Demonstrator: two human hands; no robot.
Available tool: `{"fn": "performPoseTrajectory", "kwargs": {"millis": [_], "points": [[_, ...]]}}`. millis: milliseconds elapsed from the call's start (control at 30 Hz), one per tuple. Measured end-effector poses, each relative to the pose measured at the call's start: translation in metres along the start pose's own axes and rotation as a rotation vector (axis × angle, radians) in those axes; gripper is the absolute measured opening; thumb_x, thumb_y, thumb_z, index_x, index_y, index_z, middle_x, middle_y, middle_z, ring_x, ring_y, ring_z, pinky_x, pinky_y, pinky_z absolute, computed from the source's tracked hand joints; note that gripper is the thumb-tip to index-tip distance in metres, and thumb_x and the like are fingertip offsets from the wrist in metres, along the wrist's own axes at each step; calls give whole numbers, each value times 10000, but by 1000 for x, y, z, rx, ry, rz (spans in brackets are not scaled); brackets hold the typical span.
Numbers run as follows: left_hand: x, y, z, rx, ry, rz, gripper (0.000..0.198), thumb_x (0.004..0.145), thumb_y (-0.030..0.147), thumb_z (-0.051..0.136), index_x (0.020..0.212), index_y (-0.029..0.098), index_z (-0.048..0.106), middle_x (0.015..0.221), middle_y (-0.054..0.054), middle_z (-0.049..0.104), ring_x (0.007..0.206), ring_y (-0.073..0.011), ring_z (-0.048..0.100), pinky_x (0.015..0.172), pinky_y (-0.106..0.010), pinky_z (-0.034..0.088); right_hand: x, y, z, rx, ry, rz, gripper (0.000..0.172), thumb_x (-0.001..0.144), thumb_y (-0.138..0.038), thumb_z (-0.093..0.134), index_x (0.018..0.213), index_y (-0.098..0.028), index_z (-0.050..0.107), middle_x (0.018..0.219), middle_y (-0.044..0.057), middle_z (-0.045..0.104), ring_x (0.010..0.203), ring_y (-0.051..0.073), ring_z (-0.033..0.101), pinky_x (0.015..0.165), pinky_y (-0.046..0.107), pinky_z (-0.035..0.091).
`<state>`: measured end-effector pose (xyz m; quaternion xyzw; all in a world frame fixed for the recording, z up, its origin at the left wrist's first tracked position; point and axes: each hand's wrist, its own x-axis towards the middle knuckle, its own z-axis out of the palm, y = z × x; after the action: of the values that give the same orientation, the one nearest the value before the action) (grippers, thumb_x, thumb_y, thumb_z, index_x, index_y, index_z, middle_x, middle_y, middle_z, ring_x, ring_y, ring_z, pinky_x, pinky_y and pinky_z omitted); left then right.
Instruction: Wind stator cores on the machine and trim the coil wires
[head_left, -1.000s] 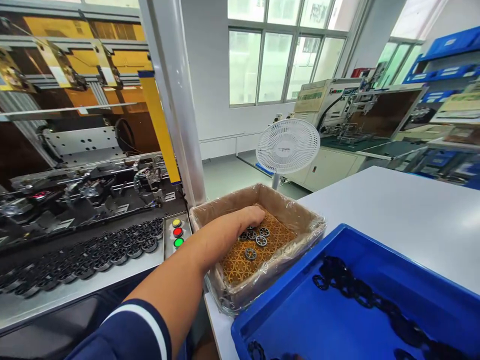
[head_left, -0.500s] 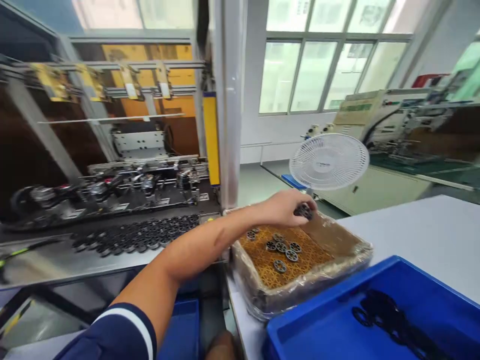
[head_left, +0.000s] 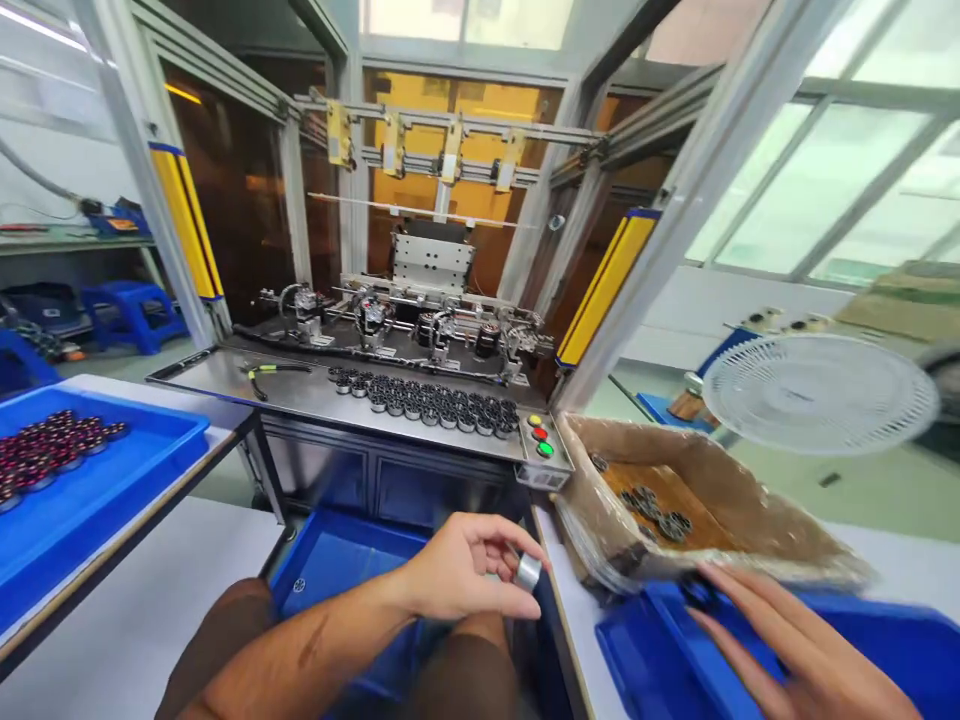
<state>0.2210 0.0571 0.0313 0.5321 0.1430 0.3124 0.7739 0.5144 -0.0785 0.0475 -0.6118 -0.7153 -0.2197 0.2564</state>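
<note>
In front of my knees, my left hand (head_left: 480,570) curls around a short silver metal cylinder (head_left: 528,572), held near the fingertips. My right hand (head_left: 795,640) is blurred at the lower right, over the rim of a blue bin (head_left: 637,650). Between its thumb and fingers is a small black ring-shaped part (head_left: 699,592), smeared by motion. Just beyond it stands a plastic-lined cardboard box (head_left: 750,490) with several round, spoked metal parts (head_left: 660,515) on its brown bottom.
Rows of dark round parts (head_left: 427,400) lie on the machine's ledge, beside a panel of coloured buttons (head_left: 540,435). At left, a blue tray (head_left: 172,440) holds red-and-black round parts. A white fan (head_left: 821,393) stands at right; another blue bin (head_left: 337,550) sits below.
My left hand has drawn back from above the cardboard box, where it held dark round parts, to in front of my knees. My right hand has come into view. The camera has turned left.
</note>
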Motion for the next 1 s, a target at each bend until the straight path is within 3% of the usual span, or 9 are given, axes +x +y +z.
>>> {"fn": "performPoseTrajectory", "kwargs": {"millis": [67,133,267,433,867,1000], "points": [[-7,0,8,-56,-1,1,498,458,269,944,891,130,743,912,-94,748,756,-156,672,742,-291,544,22,-57,-10,101,17,-106,332,917,-268,557,1245,-220,565,1107,121,681,988,256,676,921,391,543],[-12,-3,16,-97,-17,-2,498,460,227,944,905,137,738,961,-104,757,788,-174,693,751,-303,558,31,-101,-12,225,101,-110,313,913,-188,563,1226,-207,563,1078,121,657,977,226,664,871,348,562],[-23,-16,25,-123,-54,-58,592,419,196,953,970,147,741,894,-78,770,778,-194,713,734,-305,575,18,-139,-7,391,94,-119,343,900,-102,556,1233,-184,558,984,101,624,918,198,642,770,316,580],[-30,-27,31,-160,-62,-117,574,388,205,960,916,138,745,836,-70,774,807,-221,732,775,-331,594,7,-139,-10,431,94,-126,389,875,-75,579,1245,-192,557,987,101,631,927,220,635,765,371,579],[-25,-31,32,-181,-39,-146,566,397,202,959,914,136,737,862,-80,777,831,-243,740,777,-340,600,5,-131,-4,391,77,-164,428,887,-92,581,1300,-194,540,994,111,646,949,231,651,776,383,593],[-25,-31,31,-188,-47,-153,564,392,191,961,912,141,747,843,-77,785,789,-228,744,745,-318,606,6,-129,-5,345,102,-190,363,905,-133,583,1265,-160,553,975,118,651,937,227,644,774,379,588]]}}
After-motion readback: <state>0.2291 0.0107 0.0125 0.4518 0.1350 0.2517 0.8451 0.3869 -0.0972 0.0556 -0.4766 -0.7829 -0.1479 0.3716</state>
